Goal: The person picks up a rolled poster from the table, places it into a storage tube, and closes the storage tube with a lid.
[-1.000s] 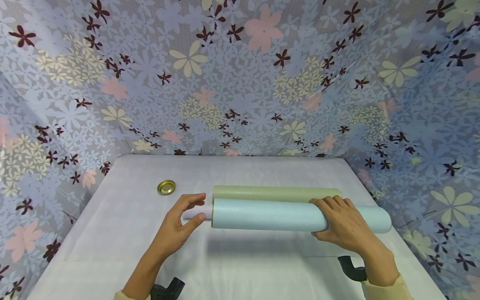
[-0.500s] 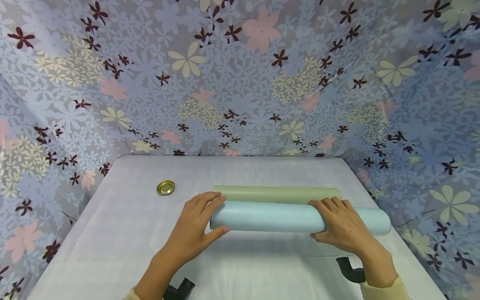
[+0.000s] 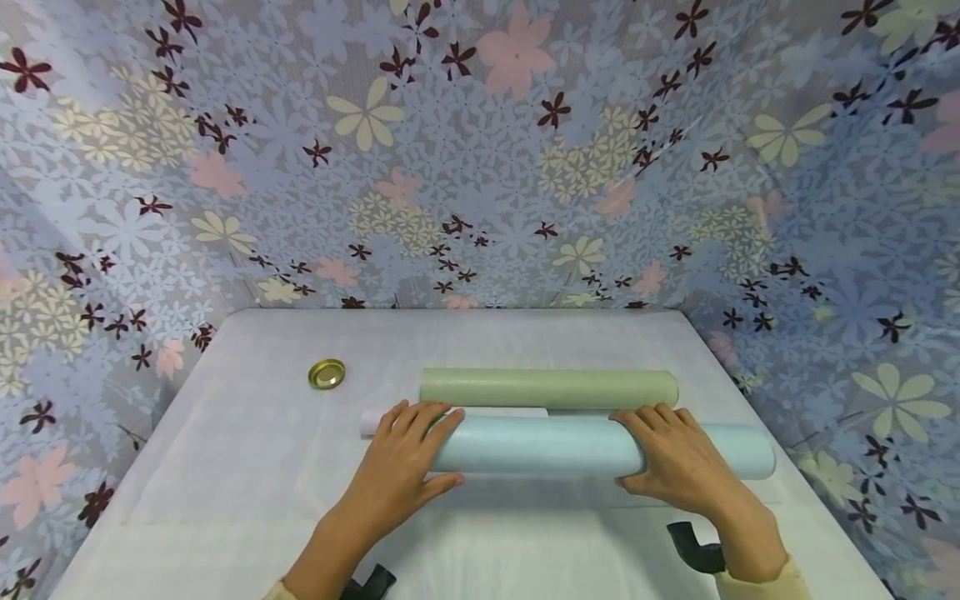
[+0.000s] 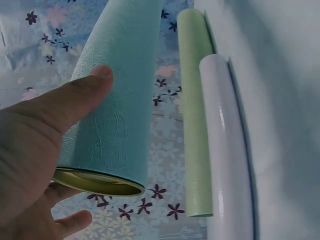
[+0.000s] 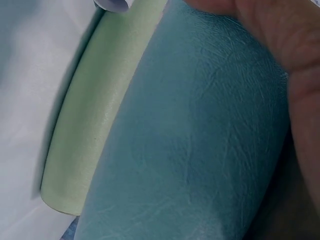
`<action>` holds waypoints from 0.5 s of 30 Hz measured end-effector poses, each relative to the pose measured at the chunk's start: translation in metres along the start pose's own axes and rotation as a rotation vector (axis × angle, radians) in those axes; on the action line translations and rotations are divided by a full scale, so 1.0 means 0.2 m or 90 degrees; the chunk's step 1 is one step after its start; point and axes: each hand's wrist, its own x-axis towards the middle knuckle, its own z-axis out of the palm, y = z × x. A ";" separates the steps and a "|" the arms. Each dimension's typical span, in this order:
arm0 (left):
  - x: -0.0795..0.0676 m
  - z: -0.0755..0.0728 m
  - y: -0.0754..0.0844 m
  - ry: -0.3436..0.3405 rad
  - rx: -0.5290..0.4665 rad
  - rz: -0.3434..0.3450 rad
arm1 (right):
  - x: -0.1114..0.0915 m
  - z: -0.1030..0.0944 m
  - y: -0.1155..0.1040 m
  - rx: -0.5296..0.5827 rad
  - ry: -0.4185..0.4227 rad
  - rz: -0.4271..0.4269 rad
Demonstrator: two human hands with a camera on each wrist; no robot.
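Note:
A light blue cardboard tube (image 3: 536, 447) is held level, raised above the table. My left hand (image 3: 405, 458) grips its left end, fingers over the top and thumb on the near side. My right hand (image 3: 675, 458) holds it right of the middle, fingers over the top and thumb below. In the left wrist view the tube's open left end shows a gold metal rim (image 4: 100, 182). Behind the tube, a thin pale lilac roll (image 4: 225, 130) lies beside a green tube (image 3: 551, 387). The blue tube partly hides the roll in the head view.
A round gold lid (image 3: 326, 374) lies on the white-covered table (image 3: 247, 467) at the back left. Flower-patterned fabric (image 3: 450, 167) hangs close behind the table and along both sides.
My left hand has gone from the lilac roll at the tube's mouth to a hold on the tube's left end. The blue tube has come slightly nearer, uncovering more of the roll.

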 end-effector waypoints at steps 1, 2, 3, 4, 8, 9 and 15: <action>0.00 0.01 0.00 -0.001 0.002 -0.001 | 0.00 0.00 0.00 0.001 -0.002 0.000; -0.01 0.01 0.00 -0.002 0.001 -0.004 | 0.00 0.01 -0.01 0.002 -0.004 0.000; -0.01 0.02 0.00 -0.005 0.000 -0.007 | 0.00 0.01 -0.01 0.002 -0.006 0.000; -0.02 0.03 0.00 -0.006 -0.003 -0.010 | -0.01 0.01 -0.01 0.003 -0.010 0.001; -0.04 0.05 0.00 -0.027 -0.007 -0.022 | -0.02 0.04 -0.03 0.007 -0.031 0.012; -0.05 0.06 0.00 -0.034 -0.008 -0.024 | -0.02 0.05 -0.03 0.009 -0.038 0.014; -0.10 0.11 0.01 -0.058 -0.037 -0.041 | -0.05 0.11 -0.05 0.015 -0.078 0.021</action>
